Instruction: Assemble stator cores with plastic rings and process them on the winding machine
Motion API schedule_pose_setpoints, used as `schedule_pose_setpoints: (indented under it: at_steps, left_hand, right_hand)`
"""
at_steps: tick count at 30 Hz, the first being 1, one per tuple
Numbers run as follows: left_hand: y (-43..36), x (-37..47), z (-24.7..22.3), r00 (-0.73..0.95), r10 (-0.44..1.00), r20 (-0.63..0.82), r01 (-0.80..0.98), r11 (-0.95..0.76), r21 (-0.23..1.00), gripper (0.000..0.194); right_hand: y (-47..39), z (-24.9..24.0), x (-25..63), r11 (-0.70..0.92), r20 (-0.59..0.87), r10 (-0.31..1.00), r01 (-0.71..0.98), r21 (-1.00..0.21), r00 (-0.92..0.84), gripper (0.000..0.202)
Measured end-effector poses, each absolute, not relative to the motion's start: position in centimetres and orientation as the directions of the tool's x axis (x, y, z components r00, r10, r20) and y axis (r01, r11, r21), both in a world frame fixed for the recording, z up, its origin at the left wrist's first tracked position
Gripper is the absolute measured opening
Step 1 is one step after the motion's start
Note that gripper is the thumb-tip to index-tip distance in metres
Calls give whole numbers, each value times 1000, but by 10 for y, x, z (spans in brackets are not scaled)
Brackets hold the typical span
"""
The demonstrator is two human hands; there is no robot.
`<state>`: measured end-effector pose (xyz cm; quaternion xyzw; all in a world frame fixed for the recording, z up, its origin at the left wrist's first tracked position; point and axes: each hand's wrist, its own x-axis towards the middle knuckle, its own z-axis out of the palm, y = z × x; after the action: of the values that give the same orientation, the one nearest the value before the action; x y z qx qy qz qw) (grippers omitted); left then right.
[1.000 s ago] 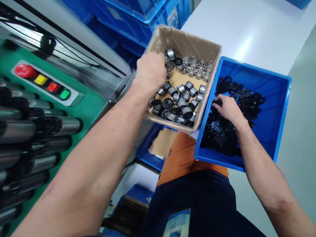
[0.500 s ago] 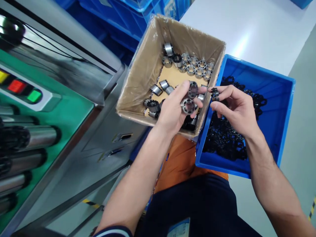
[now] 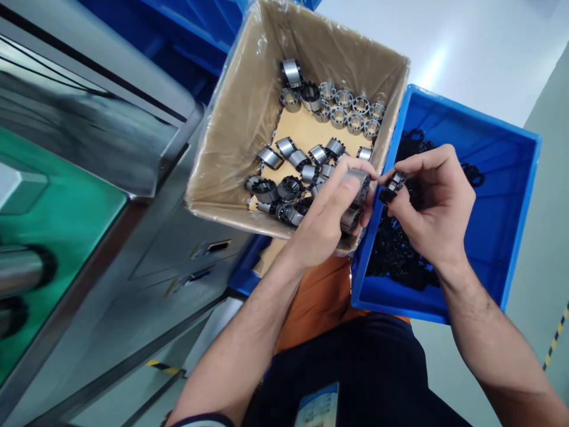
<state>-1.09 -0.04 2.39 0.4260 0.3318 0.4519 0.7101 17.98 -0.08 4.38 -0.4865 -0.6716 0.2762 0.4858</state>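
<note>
Close Work, Nearly Edge to Edge

Along the left we see a green machine top (image 3: 80, 219) over a grey cabinet (image 3: 155, 249), and at the upper right a white table (image 3: 471, 35). Between them is a cardboard box (image 3: 235, 107) lined with clear plastic, its right wall just beside a blue bin (image 3: 502, 201). A heap of dark parts (image 3: 395, 255) lies in the bin; in the box, loose cores (image 3: 285, 147) lie mostly tipped on their sides, while paler ones (image 3: 340, 117) stand in rows.

Near where the rims meet, we find the left hand (image 3: 326, 213) curled around two metal cores (image 3: 350, 220). The right hand (image 3: 438, 207), above the bin, pinches a small black ring part (image 3: 393, 186), perhaps more than one, between thumb and fingers. The hands are very near each other; we cannot tell whether their fingertips touch.

We judge the step in hand to be offering the ring part up to a core; nothing shows it seated. As we read it, the next move calls for squaring one core's end to the ring part while the left fingers secure the other core.
</note>
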Motion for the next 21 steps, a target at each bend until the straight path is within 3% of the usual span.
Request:
schedule_pose_setpoints:
  at_steps: [6, 11, 16, 21]
  left_hand:
    - [-3, -11, 24, 388, 916, -98, -350, 245, 904, 46]
    - [-7, -12, 24, 413, 906, -90, -343, 247, 907, 48]
    - [-8, -11, 28, 362, 927, -100, -358, 237, 903, 46]
    - [-7, -7, 28, 303, 950, -77, -337, 182, 924, 59]
  right_hand:
    - [1, 55, 174, 458, 459, 882, 427, -780, -108, 23]
    - [-4, 51, 165, 446, 448, 889, 405, -798, -95, 24]
    - [-7, 47, 160, 418, 447, 893, 454, -787, -47, 10]
    - [-4, 46, 159, 518, 539, 840, 382, -766, -59, 20]
